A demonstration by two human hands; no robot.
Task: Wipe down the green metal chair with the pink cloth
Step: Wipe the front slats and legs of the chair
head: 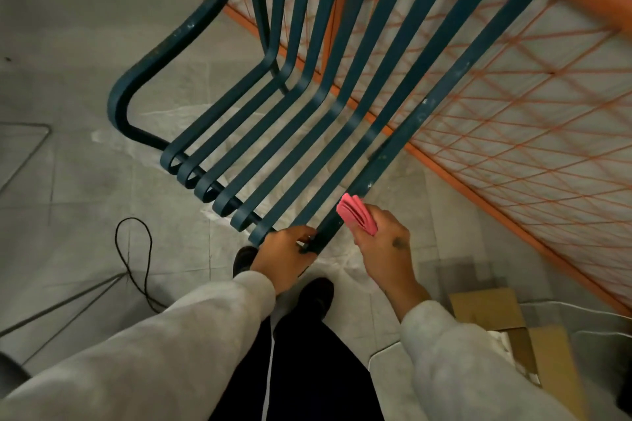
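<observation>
The dark green metal chair [307, 106] stands in front of me, its slatted seat and back running from the near curled front edge up to the top right. My left hand [285, 255] grips the front end of the chair's right side rail. My right hand [384, 249] holds the folded pink cloth [357, 215] just right of that rail, the cloth's upper edge close beside the metal. Whether the cloth touches the rail I cannot tell.
An orange wire-mesh frame [513, 113] leans behind and to the right of the chair. Flattened cardboard [496, 314] lies on the floor at lower right. A black cord [136, 249] loops on the grey tile floor at left, beside thin metal rods [68, 304]. My feet are below the chair's front.
</observation>
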